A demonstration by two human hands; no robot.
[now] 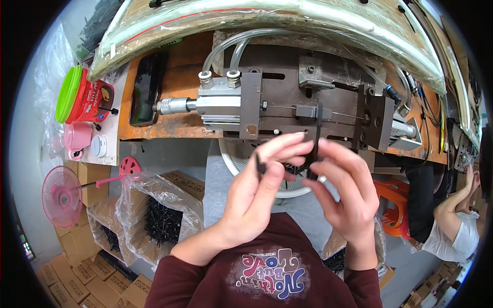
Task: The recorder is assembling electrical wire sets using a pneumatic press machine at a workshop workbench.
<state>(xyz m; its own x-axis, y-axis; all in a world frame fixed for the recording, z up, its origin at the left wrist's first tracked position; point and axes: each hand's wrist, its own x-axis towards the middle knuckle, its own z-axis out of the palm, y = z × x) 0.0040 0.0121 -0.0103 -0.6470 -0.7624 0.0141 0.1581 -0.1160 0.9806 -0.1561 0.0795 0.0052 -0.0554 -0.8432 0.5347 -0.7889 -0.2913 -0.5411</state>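
Observation:
Both my hands are raised over my lap, in front of a metal clamping fixture (287,119) on the bench. My left hand (251,192) is curled, thumb against fingers, with a small black part (261,165) in its grip. Between the thumb and fingers of my right hand (349,192) a long thin black strip-like part (318,131) stands nearly upright; its exact kind cannot be made out. Below and behind my hands is a white basket (229,158) with dark pieces in it, partly hidden by them.
An air cylinder (218,108) with clear hoses (251,32) sits left on the fixture. A dark phone-like slab (148,87), red tub (100,100) and pink cup (78,136) stand further left. Bags of black parts (163,218), a pink fan (62,195) and an orange stool (393,205) surround me. A person (452,231) works at right.

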